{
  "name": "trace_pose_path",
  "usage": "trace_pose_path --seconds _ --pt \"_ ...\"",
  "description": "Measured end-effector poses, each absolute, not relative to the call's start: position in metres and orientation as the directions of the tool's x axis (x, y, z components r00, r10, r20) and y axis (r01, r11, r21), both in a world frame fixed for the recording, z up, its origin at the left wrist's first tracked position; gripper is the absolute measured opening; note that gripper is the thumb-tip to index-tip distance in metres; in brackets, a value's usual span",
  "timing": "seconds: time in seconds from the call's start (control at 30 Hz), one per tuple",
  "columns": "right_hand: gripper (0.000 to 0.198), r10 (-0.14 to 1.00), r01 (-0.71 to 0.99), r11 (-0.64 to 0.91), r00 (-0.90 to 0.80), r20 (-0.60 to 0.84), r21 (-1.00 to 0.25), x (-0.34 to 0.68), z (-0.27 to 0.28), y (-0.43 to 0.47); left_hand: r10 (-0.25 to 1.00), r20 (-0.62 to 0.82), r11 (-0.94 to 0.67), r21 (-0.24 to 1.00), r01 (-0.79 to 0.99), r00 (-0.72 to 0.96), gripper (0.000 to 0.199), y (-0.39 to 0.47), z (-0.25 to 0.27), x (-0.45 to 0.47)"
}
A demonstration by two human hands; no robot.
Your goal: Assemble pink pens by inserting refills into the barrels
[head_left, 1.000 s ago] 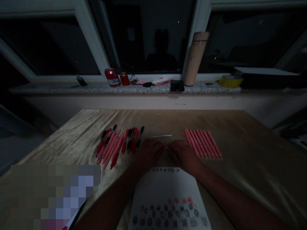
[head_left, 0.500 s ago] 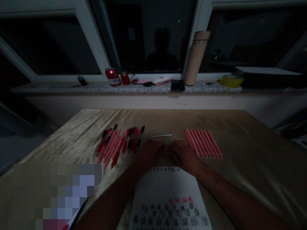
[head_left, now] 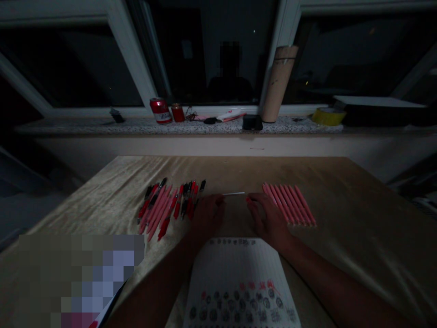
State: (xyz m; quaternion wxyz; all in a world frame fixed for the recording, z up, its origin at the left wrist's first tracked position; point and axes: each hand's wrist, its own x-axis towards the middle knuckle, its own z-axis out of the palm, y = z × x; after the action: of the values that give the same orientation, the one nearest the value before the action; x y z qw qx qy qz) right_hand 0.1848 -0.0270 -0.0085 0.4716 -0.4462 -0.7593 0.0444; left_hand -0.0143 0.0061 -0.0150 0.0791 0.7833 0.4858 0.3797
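My left hand (head_left: 209,215) is beside the loose pens, fingers curled; dim light hides whatever they hold. Its fingertips cover the left end of a thin silvery rod (head_left: 234,193), like a pen refill, on the table; I cannot tell whether they touch it. My right hand (head_left: 268,217) is bent just left of a neat row of pink pens (head_left: 290,205), with a small red piece (head_left: 248,200) at its fingertips. Left of my left hand lie several pink pens (head_left: 159,209) and red-and-black pens (head_left: 189,200). Between my forearms is a lined paper sheet (head_left: 239,264) with dark and red marks.
Cloth covers the table (head_left: 358,228). On the windowsill (head_left: 136,127) behind it stand a red can (head_left: 160,110), a red jar (head_left: 177,112), a tall tube (head_left: 280,84), yellow tape (head_left: 328,116) and a dark box (head_left: 378,111). A blurred patch hides the lower left.
My hands, which were together over the middle, have moved apart, left hand to the left and right hand slightly right. The left hand now covers one end of the silvery rod.
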Motion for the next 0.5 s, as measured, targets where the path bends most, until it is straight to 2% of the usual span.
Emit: trace_pose_path --seconds 0.1,0.23,0.5 --pt "0.025 0.729 0.582 0.585 -0.073 0.68 -0.565 0.1853 -0.0107 -0.0263 0.821 0.555 -0.473 0.529 0.705 0.135 0.023 0.0064 -0.0147 -0.0166" --pt "0.028 0.75 0.515 0.585 -0.049 0.66 -0.627 0.1849 -0.0142 -0.0257 0.807 0.576 -0.464 0.49 0.738 0.125 0.025 0.0084 -0.017 -0.0188" --pt "0.019 0.73 0.557 0.596 -0.077 0.679 -0.579 0.1837 -0.0057 -0.0283 0.805 0.495 -0.503 0.277 0.819 0.327 0.028 0.0111 -0.0228 -0.0155"
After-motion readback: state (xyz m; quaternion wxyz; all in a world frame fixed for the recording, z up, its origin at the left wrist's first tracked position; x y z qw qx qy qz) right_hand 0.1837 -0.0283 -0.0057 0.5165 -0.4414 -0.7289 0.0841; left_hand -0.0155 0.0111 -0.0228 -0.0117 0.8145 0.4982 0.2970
